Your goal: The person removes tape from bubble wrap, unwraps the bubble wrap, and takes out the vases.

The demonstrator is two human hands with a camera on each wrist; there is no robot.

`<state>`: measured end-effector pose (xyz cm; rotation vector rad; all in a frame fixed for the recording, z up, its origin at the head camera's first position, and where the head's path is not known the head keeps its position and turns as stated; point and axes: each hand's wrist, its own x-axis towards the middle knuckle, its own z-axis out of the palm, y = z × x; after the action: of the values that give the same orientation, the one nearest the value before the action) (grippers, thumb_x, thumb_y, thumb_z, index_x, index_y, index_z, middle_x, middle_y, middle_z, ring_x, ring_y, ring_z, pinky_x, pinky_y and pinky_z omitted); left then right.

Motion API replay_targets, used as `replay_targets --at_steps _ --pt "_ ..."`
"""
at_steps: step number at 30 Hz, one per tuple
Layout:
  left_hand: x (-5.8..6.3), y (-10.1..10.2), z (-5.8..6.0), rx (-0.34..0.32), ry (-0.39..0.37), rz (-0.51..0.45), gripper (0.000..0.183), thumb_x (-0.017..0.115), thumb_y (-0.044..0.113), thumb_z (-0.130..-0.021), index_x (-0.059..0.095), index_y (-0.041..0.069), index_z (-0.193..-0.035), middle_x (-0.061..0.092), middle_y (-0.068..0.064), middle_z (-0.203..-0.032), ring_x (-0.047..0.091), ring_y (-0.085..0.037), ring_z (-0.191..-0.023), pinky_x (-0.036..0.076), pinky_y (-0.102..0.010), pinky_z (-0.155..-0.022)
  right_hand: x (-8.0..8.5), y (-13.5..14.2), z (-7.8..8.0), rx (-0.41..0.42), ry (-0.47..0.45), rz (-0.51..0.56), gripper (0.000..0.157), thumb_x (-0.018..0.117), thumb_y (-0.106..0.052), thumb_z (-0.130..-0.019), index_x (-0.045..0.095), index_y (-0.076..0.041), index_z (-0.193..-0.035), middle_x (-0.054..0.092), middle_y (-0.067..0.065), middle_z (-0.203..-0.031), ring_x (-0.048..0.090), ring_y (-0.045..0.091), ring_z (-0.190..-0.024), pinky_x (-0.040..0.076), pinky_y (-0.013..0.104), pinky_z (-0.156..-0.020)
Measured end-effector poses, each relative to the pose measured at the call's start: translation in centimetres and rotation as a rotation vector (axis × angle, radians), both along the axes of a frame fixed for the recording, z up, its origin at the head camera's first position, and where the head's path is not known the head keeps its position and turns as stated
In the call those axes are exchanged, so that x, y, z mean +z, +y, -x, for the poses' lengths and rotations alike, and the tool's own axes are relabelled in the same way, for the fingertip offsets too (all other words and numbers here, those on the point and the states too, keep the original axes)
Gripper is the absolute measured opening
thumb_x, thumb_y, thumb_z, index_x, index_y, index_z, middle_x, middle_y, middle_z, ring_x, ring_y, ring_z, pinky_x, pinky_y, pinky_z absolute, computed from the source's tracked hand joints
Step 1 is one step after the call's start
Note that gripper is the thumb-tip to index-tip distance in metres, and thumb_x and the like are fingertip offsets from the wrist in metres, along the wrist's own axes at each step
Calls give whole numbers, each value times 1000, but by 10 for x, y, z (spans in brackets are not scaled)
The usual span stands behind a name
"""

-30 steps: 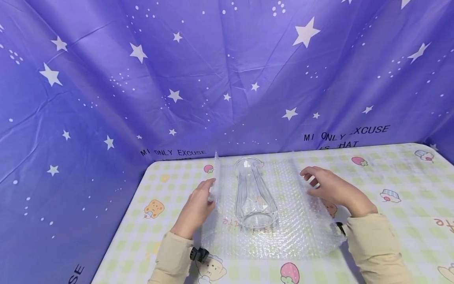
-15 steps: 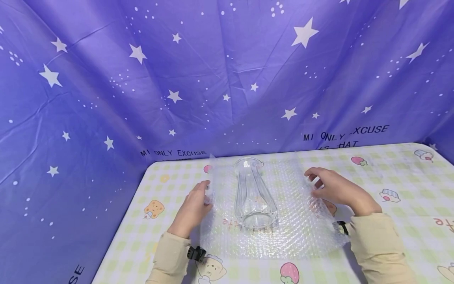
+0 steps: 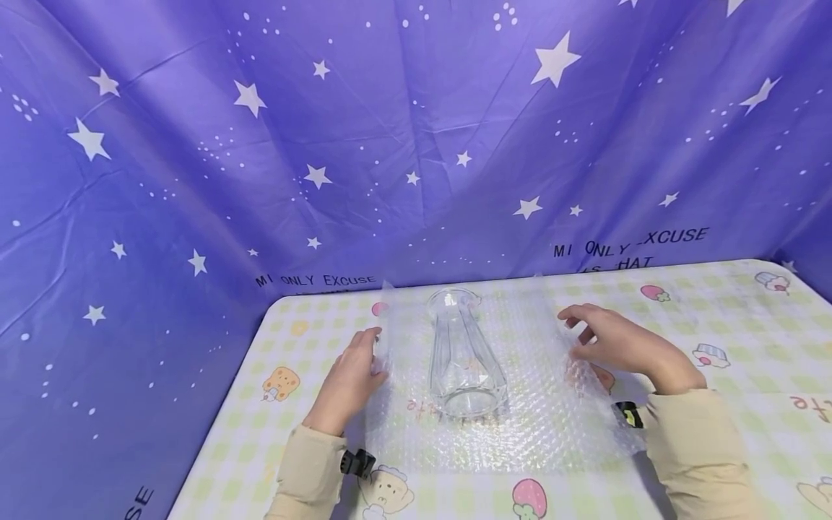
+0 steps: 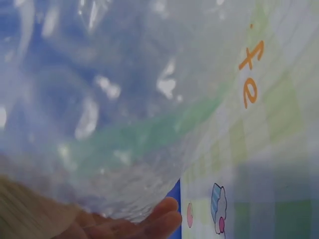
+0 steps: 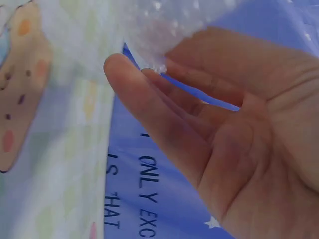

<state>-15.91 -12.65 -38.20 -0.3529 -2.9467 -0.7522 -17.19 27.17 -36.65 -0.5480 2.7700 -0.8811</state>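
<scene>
In front of you, a clear, faceted glass vase (image 3: 464, 357) is lying on its side, its wide base facing you, its narrower neck pointing away. Under it, transparent bubble wrap (image 3: 529, 430) is spreading, its sides bending upward.

This seems to be a small booth; home or studio, I cannot tell. Starry cloth (image 3: 390, 137) hangs at twelve and nine o'clock, behind a cartoon-patterned table (image 3: 247, 426) at six.

Green-checked white table (image 3: 247, 440), cartoon prints (image 3: 281, 383), clear bubble wrap (image 3: 539, 426) lying on top
</scene>
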Motion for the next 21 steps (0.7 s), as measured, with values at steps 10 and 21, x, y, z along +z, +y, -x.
replay_targets --at_steps 10,21 --pt "9 0 -5 -19 46 -5 67 77 8 -85 43 0 -143 56 -16 -131 66 -26 -100 56 -44 -78 15 3 -8 -1 57 30 57 69 -20 -93 46 6 -138 50 28 -131 64 32 -105 56 45 -84" --pt "21 4 -9 -34 114 -29 74 78 11 -85 39 5 -149 55 -14 -136 63 -28 -112 55 -48 -87 40 -15 -22 -9 155 80 60 63 -27 -99 38 2 -145 51 23 -133 61 36 -112 54 52 -89"
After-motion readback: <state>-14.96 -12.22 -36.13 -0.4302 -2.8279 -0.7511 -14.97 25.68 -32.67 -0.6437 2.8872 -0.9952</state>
